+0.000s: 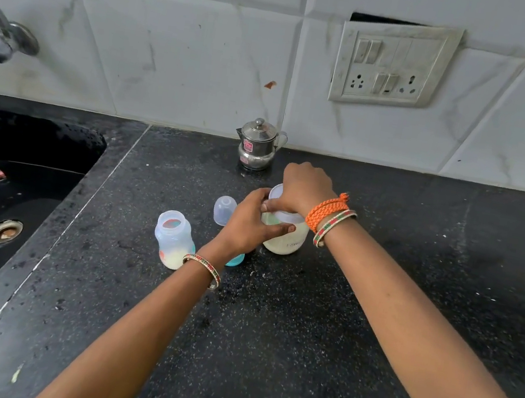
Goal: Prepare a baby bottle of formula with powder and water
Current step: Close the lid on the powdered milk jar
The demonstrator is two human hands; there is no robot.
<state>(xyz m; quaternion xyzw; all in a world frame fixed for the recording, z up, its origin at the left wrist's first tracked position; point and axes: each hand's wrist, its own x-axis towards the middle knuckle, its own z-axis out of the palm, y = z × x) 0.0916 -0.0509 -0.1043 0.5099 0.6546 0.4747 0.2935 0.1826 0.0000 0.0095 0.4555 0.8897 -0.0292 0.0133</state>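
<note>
A clear powder jar [286, 237] holding pale powder stands on the black counter [265, 338]. My left hand [250, 221] wraps around the jar's side. My right hand [303, 188] grips its white lid [280, 198] from above. To the left, an open baby bottle [172, 239] stands upright with pale powder at its bottom. A clear bottle cap [224, 210] stands behind my left hand. A teal piece [236, 259], probably the bottle's ring, peeks out under my left wrist.
A small steel pot [258, 144] with a lid stands against the tiled wall. A black sink [1, 196] with a tap [0, 33] takes up the left. A switch plate [395, 63] is on the wall.
</note>
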